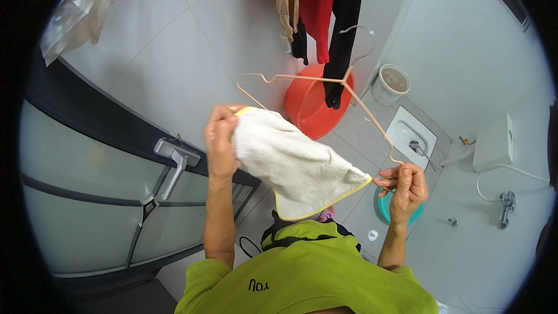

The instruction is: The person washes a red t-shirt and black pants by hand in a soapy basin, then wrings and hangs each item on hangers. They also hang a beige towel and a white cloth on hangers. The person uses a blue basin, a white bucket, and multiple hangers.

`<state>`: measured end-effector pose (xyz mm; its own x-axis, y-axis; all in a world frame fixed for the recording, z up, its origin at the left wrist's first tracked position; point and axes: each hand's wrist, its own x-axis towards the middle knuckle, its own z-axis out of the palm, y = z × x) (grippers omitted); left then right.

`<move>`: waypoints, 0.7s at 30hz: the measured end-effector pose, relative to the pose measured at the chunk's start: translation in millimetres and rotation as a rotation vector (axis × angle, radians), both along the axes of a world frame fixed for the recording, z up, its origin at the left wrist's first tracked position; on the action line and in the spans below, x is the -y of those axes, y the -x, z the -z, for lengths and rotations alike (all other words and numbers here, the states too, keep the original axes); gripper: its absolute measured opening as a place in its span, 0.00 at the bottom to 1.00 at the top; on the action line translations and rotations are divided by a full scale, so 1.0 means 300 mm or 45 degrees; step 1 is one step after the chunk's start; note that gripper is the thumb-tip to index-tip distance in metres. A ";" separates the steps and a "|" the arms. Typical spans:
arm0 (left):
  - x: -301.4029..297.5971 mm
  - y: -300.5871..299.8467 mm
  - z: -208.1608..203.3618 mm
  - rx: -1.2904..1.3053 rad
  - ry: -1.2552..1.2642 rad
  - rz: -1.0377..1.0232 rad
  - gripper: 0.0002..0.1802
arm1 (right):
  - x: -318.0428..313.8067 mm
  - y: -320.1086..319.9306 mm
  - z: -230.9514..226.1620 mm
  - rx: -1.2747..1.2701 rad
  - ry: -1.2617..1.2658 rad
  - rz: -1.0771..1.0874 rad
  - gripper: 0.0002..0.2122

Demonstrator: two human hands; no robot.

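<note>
Between my hands a white cloth (299, 160) with yellow edging is stretched out, one corner hanging down. My left hand (221, 139) is closed on its upper left corner. With its fingers pinched, my right hand (406, 191) is at the cloth's right corner and at the right end of a pinkish wire clothes hanger (308, 78). The hanger's shoulders spread above the cloth, its hook pointing up and to the right. Its left arm bends down behind the cloth, where its lower part is hidden.
Red, black and beige clothes (317, 9) hang overhead, beyond the hanger. Below them on the tiled floor stand an orange basin (302, 110) and a white bucket (393, 84). A squat toilet (410, 131) and a teal basin (383, 206) lie right. A door handle (177, 160) juts out left.
</note>
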<state>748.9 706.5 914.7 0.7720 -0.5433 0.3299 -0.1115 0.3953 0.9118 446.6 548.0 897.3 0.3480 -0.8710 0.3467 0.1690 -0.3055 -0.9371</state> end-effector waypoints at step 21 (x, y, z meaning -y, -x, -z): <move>0.141 0.471 0.072 1.135 -0.316 -0.111 0.11 | -0.101 -0.104 -0.063 0.186 0.201 -0.031 0.08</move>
<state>607.7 664.2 893.0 0.3308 -0.6299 0.7027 -0.8316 0.1574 0.5326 477.8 578.2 916.2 0.3043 -0.7939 0.5264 0.3087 -0.4406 -0.8430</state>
